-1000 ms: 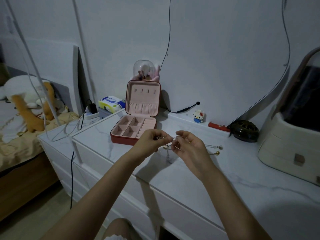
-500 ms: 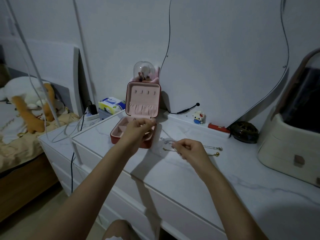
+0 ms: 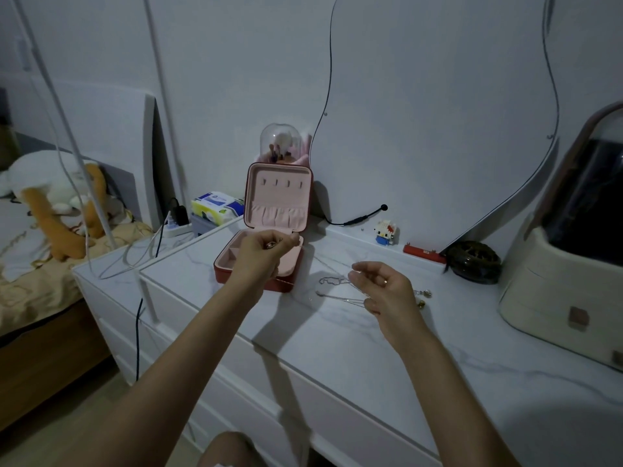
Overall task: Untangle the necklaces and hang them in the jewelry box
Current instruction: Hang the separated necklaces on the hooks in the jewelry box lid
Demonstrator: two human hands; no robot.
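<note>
The pink jewelry box [image 3: 278, 210] stands open at the back of the white marble tabletop [image 3: 337, 338], its lid upright with a row of small hooks. My left hand [image 3: 264, 252] hovers over the box's tray and pinches one necklace [image 3: 270, 245] with a small pendant. A faint thin chain runs from it toward the right. My right hand [image 3: 382, 288] hangs just above the other necklaces [image 3: 332, 281] lying tangled on the tabletop, fingers loosely spread, thumb tip at a chain. Their beaded ends [image 3: 425, 294] show past my wrist.
Behind the box stands a glass dome [image 3: 279, 143]. A small toy figure [image 3: 384, 232], a red bar [image 3: 423, 254] and a dark round bowl [image 3: 473, 266] line the back ledge. A cream organizer [image 3: 566, 288] fills the right. Cables and a power strip [image 3: 175, 227] lie left.
My left hand has carried one necklace away from my right hand to over the jewelry box. My right hand has lowered toward the tabletop and its fingers have loosened.
</note>
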